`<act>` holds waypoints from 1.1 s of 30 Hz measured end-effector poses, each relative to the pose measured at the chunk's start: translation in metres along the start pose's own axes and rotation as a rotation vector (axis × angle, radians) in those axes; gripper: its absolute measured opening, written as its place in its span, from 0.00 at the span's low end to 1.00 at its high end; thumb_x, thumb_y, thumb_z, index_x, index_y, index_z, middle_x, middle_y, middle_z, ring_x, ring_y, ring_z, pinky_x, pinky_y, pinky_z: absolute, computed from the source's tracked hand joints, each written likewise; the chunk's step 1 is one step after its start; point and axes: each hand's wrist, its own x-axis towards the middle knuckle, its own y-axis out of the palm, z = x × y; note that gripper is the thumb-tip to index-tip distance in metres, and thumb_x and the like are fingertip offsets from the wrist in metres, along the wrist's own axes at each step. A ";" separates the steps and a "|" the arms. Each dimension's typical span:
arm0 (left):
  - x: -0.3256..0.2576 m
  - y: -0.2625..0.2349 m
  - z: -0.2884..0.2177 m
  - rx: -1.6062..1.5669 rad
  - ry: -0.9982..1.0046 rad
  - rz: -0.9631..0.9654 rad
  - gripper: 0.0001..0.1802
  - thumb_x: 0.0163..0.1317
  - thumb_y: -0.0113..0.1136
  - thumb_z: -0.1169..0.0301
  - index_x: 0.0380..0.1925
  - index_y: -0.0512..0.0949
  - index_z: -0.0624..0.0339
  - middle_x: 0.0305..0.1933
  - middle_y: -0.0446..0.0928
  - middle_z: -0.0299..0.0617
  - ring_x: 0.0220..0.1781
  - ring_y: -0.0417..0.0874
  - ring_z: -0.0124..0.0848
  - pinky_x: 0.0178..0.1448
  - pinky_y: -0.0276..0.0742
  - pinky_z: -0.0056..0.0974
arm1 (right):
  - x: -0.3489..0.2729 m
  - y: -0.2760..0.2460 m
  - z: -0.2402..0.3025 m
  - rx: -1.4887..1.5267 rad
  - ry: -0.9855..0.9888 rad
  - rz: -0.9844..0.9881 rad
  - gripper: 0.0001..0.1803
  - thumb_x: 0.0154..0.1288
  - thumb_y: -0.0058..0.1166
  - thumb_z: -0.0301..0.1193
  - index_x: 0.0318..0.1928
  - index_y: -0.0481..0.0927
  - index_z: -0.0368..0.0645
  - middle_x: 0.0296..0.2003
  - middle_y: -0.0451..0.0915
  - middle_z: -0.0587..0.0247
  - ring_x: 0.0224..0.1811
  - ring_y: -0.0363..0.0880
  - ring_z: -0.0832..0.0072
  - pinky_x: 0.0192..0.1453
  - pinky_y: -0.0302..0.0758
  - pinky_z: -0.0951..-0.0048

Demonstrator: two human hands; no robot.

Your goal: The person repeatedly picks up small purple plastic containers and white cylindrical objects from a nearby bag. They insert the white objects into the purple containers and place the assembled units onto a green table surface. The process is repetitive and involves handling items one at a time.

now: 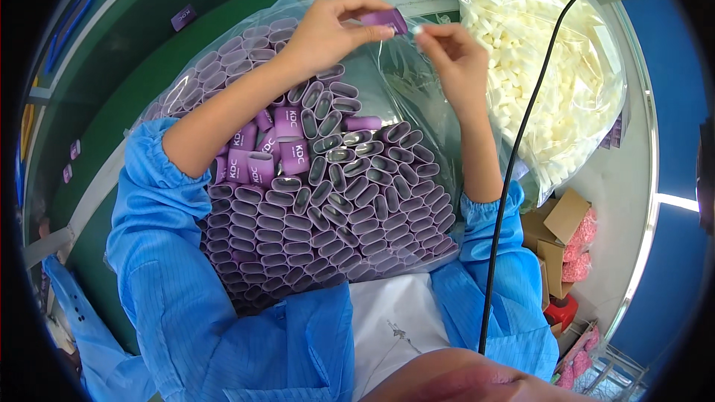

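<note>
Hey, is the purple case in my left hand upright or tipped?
Tipped: your left hand holds the purple case sideways, one end pointing toward your right hand.

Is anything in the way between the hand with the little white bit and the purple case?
Nothing visible. The right hand pinches the white piece close to the right end of the purple case, which the left hand holds. The black cable runs farther right, out of the way.
</note>
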 end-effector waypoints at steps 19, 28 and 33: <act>-0.014 0.016 -0.011 -0.369 -0.094 -0.017 0.20 0.56 0.67 0.77 0.50 0.78 0.68 0.49 0.80 0.44 0.50 0.81 0.28 0.56 0.76 0.31 | -0.012 0.015 0.000 0.434 -0.309 -0.121 0.10 0.57 0.61 0.15 0.41 0.81 0.33 0.39 0.82 0.57 0.41 0.80 0.75 0.43 0.77 0.78; -0.012 0.011 -0.007 -0.300 -0.045 0.098 0.19 0.58 0.64 0.78 0.51 0.77 0.68 0.49 0.80 0.45 0.49 0.81 0.28 0.55 0.77 0.32 | -0.011 0.001 -0.010 0.118 -0.444 -0.073 0.08 0.53 0.64 0.18 0.36 0.82 0.35 0.33 0.84 0.58 0.33 0.83 0.73 0.36 0.78 0.76; -0.011 0.011 -0.004 -0.314 -0.070 0.113 0.19 0.59 0.63 0.79 0.52 0.77 0.69 0.49 0.80 0.46 0.49 0.81 0.29 0.54 0.77 0.32 | -0.011 0.004 -0.007 -0.060 -0.629 -0.138 0.08 0.53 0.64 0.18 0.35 0.82 0.35 0.31 0.84 0.58 0.31 0.83 0.74 0.35 0.79 0.76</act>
